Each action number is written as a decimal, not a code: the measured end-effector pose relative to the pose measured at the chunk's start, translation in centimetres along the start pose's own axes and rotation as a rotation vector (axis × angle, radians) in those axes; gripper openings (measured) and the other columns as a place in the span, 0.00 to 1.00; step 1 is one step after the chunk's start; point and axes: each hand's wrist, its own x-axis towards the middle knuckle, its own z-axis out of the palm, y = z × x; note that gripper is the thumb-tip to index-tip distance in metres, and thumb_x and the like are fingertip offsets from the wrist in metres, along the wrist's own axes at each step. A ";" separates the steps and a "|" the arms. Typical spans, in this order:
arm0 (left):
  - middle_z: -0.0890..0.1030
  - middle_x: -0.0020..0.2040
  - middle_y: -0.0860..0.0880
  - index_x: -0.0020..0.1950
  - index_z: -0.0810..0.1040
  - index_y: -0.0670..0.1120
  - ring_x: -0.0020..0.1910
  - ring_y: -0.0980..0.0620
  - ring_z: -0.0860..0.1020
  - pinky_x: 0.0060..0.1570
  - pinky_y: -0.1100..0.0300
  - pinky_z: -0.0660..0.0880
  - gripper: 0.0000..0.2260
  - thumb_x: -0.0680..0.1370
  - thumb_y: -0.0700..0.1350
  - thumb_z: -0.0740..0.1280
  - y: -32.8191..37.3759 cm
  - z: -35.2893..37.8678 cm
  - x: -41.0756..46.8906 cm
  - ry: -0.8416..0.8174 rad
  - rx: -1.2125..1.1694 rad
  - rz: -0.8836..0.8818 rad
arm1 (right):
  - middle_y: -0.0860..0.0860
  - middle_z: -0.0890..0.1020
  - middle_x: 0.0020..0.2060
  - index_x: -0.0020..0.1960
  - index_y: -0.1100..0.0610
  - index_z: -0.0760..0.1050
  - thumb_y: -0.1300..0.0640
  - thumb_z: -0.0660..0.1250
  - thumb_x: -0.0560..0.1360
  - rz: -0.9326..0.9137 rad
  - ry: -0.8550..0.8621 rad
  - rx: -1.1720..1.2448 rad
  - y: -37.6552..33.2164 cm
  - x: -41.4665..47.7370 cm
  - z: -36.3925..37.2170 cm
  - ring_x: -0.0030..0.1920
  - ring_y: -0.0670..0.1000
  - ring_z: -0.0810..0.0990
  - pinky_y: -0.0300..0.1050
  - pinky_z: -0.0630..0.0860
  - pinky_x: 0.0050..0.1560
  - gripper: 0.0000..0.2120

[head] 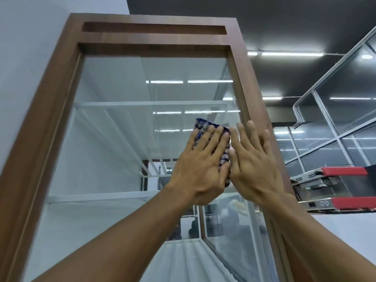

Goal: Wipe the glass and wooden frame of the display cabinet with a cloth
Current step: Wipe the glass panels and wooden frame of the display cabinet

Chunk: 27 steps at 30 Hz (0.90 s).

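The display cabinet's brown wooden frame (40,129) rises in front of me, seen from below, and surrounds a tall glass pane (122,139). My left hand (200,169) lies flat with its fingers spread and presses a folded blue-and-white checked cloth (200,124) against the glass, near the right side of the pane at mid height. Most of the cloth is hidden under that hand. My right hand (254,165) rests flat and open right beside it. Its fingertips reach the right wooden upright and its thumb touches the cloth's edge.
Glass shelves (142,103) show inside the cabinet. A white wall (24,58) adjoins the cabinet on the left. To the right are glass partitions (335,119) and a red-and-steel machine (345,188). Strip lights hang from a dark ceiling (284,21).
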 end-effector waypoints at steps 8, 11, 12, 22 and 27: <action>0.33 0.83 0.50 0.83 0.34 0.49 0.80 0.54 0.29 0.80 0.48 0.32 0.34 0.79 0.61 0.33 -6.7 -1.6 -4.8 -0.011 0.024 -0.121 | 0.51 0.37 0.81 0.78 0.52 0.32 0.41 0.26 0.72 -0.091 -0.121 0.152 -8.3 0.7 1.7 0.80 0.49 0.32 0.52 0.30 0.79 0.36; 0.35 0.84 0.50 0.83 0.36 0.49 0.81 0.54 0.31 0.80 0.49 0.33 0.33 0.80 0.61 0.35 -10.3 -2.3 -7.5 0.005 0.058 -0.156 | 0.53 0.36 0.81 0.79 0.53 0.32 0.40 0.24 0.72 -0.149 -0.133 0.104 -12.0 1.0 2.6 0.80 0.52 0.32 0.60 0.31 0.79 0.37; 0.36 0.84 0.49 0.84 0.37 0.49 0.81 0.54 0.32 0.80 0.49 0.34 0.33 0.81 0.61 0.36 -11.4 -2.5 -8.4 0.011 0.067 -0.173 | 0.54 0.36 0.81 0.80 0.52 0.33 0.40 0.25 0.73 -0.168 -0.126 0.090 -13.3 1.1 2.9 0.80 0.53 0.32 0.62 0.31 0.78 0.37; 0.39 0.85 0.48 0.84 0.38 0.48 0.82 0.53 0.35 0.81 0.46 0.35 0.33 0.82 0.61 0.38 -18.4 -4.3 -16.5 0.055 0.143 -0.381 | 0.58 0.35 0.80 0.81 0.54 0.35 0.40 0.32 0.80 -0.225 -0.122 0.017 -21.6 0.9 5.6 0.80 0.59 0.32 0.72 0.35 0.75 0.34; 0.39 0.85 0.48 0.84 0.39 0.47 0.83 0.52 0.35 0.81 0.45 0.35 0.32 0.82 0.59 0.39 -15.4 -3.2 -18.1 0.106 0.086 -0.478 | 0.55 0.35 0.81 0.82 0.52 0.35 0.41 0.35 0.81 -0.290 -0.148 0.057 -19.7 -0.3 5.2 0.80 0.55 0.31 0.64 0.32 0.78 0.32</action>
